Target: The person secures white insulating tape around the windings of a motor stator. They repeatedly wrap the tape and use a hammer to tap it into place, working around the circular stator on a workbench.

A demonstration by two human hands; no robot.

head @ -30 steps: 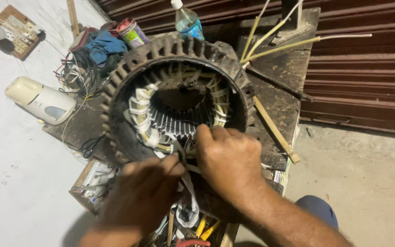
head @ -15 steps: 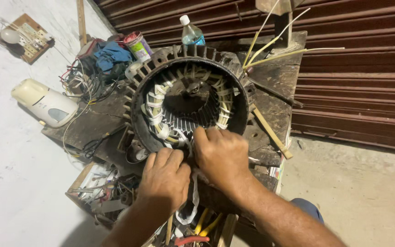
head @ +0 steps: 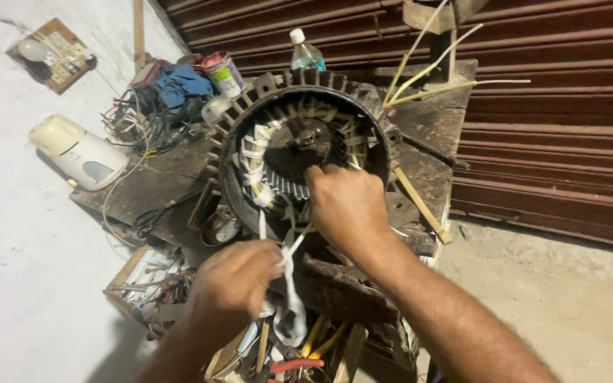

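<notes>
A ribbed rust-red roller shutter (head: 555, 106) fills the background behind a dark, worn wooden tabletop (head: 157, 188), on which a large electric motor stator (head: 306, 152) stands on edge, its finned black housing ringed around copper windings bound in white tape. The person's right hand (head: 345, 209) rests at the lower inner rim of the stator, fingers curled down against the windings at the bore; whether that grip is clamped on anything cannot be told, as the fingertips are hidden. The left hand (head: 235, 276), blurred, is below and in front of the stator, its grip closed on a strip of white binding tape (head: 289, 273) that runs up to the windings and hangs down in a loop past the tabletop's edge. To the left, against the pale floor (head: 15, 234), lies a cream-coloured plastic appliance (head: 79, 152), with a tangle of wires (head: 136, 128) just beside it. Behind the stator sit a crumpled blue cloth (head: 182, 81), a small tin can (head: 223, 73) with a pink top and a clear plastic bottle (head: 305, 53). Pale wooden sticks (head: 438, 67) fan out at upper right. Red-handled pliers (head: 296, 367) and yellow-handled tools (head: 321, 340) lie below the hands.
</notes>
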